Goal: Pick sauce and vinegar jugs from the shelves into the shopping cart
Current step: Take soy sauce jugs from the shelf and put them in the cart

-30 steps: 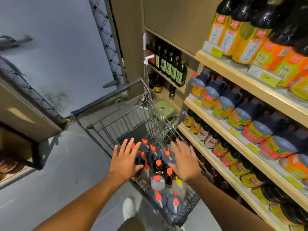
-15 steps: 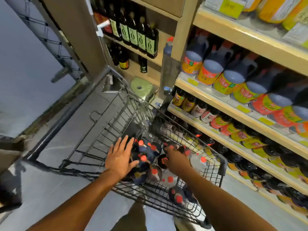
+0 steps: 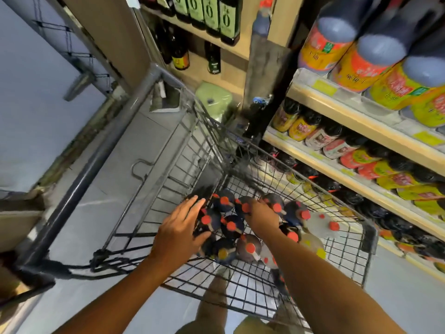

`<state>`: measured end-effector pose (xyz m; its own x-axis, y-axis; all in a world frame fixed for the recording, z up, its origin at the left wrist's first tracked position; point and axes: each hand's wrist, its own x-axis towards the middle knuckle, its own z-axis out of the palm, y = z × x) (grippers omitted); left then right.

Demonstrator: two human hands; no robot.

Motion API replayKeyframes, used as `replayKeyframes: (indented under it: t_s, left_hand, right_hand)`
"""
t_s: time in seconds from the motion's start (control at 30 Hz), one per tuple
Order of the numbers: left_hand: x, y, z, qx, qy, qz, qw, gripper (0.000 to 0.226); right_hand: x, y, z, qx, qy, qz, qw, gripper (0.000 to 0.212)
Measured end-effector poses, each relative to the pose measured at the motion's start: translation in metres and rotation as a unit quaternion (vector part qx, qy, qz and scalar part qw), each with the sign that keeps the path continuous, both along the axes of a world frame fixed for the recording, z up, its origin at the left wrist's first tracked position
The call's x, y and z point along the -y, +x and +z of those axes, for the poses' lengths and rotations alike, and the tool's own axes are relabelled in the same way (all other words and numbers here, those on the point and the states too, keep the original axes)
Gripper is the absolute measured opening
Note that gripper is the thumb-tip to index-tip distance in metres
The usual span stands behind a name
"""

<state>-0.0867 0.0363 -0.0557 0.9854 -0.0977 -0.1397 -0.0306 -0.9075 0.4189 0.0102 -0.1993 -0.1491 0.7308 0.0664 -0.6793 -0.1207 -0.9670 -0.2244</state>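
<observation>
Both hands have dropped deeper into the shopping cart (image 3: pixel 369 237), left hand (image 3: pixel 179 231) straight-fingered against the red-capped jugs (image 3: pixel 231 226) at six o'clock, right hand (image 3: pixel 261 215) with fingers hidden among them so its grip cannot be told, and a careless shove could topple the packed jugs.

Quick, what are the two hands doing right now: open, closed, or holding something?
Left hand: open, straight fingers resting on the dark jugs in the cart.
Right hand: cannot tell; fingers hidden among the jugs.

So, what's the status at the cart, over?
Left hand resting open on jugs in cart. Right hand among them, grip hidden. Nothing in the way.
</observation>
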Motion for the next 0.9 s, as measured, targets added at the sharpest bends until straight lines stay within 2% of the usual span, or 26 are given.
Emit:
replayKeyframes:
  t_s: [0.17,0.3,0.43,0.53,0.57,0.67,0.7,0.77,0.83,0.9]
  left_hand:
    - [-0.011,0.002,-0.003,-0.058,-0.040,0.012,0.997,0.086]
    - [-0.013,-0.002,0.000,-0.056,-0.050,0.014,0.997,0.077]
    - [-0.011,-0.002,0.010,-0.044,-0.068,0.013,0.997,0.066]
    - [-0.006,0.007,0.024,-0.073,-0.116,0.058,0.989,0.053]
    - [-0.003,0.011,0.028,-0.104,-0.172,0.097,0.975,0.048]
    - [0.003,0.026,0.042,-0.203,-0.376,0.204,0.881,0.033]
    - [0.005,0.032,0.047,-0.210,-0.402,0.214,0.865,0.044]
    - [0.010,0.041,0.061,-0.225,-0.414,0.193,0.861,0.071]
    - [0.021,0.055,0.083,-0.254,-0.449,0.177,0.838,0.071]
    - [0.033,0.068,0.095,-0.280,-0.490,0.183,0.805,0.069]
  right_hand:
    - [-0.006,-0.009,-0.012,0.054,0.021,-0.032,0.998,0.036]
    - [0.004,-0.011,-0.008,0.057,0.038,-0.002,0.998,0.046]
    - [0.006,-0.002,0.020,0.087,0.070,0.006,0.994,0.017]
    - [0.012,0.005,0.053,0.099,0.092,0.003,0.991,0.020]
    - [0.016,0.009,0.066,0.102,0.095,0.005,0.990,0.023]
    - [0.031,0.028,0.115,0.119,0.123,0.067,0.983,0.029]
    - [0.035,0.036,0.133,0.114,0.149,0.093,0.978,0.029]
    - [0.042,0.053,0.172,0.096,0.217,0.121,0.964,0.029]
    - [0.044,0.066,0.211,0.081,0.270,0.134,0.950,0.026]
    - [0.037,0.075,0.252,0.070,0.290,0.160,0.941,0.015]
